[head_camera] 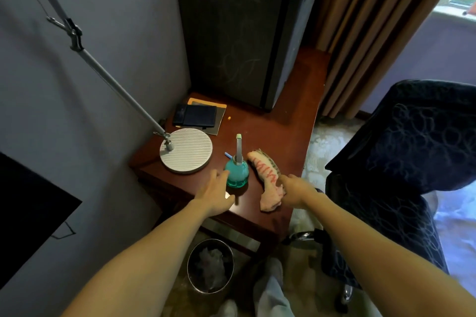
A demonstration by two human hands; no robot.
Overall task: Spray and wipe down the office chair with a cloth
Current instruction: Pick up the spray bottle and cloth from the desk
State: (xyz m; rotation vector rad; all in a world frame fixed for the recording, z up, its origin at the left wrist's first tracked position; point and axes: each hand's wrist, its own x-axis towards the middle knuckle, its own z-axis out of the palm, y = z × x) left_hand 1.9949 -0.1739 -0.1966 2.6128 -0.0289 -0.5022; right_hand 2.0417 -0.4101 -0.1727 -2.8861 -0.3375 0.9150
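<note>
Left grip (213,194): fingers apart, beside teal round spray bottle (237,175), at its 8 o'clock.
Right grip (296,192): clamped on pink rolled cloth (265,170), 3 o'clock of bottle, on red-brown tabletop (283,131).
Chair: dark patterned office chair (412,149), 3 o'clock of tabletop.

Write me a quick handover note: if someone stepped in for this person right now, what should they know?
Left hand: open, fingers reaching to the bottle, not wrapped round it.
Right hand: on the near end of the cloth; whether it grips is unclear.
Things: bottle upright and cloth lying beside it on the table; chair to the right, untouched.
Done: nothing beyond reaching.
Left: pick up both, spray the chair, wipe it down.
</note>
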